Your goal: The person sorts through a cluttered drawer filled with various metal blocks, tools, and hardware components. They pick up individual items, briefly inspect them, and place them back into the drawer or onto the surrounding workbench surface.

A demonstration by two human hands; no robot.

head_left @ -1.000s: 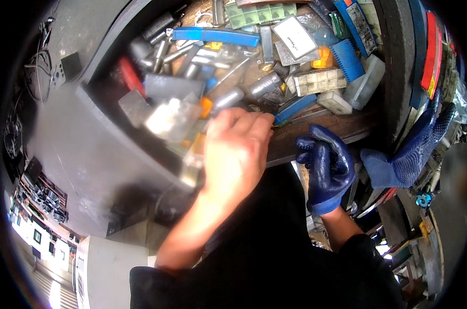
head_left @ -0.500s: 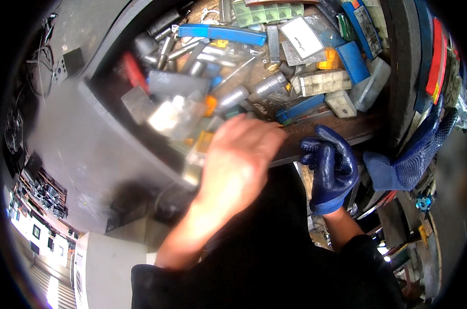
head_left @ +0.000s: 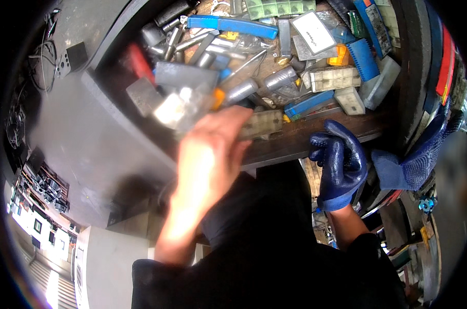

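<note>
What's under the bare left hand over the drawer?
A pale compartment box shows partly beyond the left hand, its right end near the drawer's near wall. The hand covers its left end; anything beneath the palm can't be seen.

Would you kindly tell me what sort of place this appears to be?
Most likely a machine or repair workshop: an open drawer is crammed with metal-looking cylinders and compartmented plastic cases, and a blue work glove covers the right hand.
</note>
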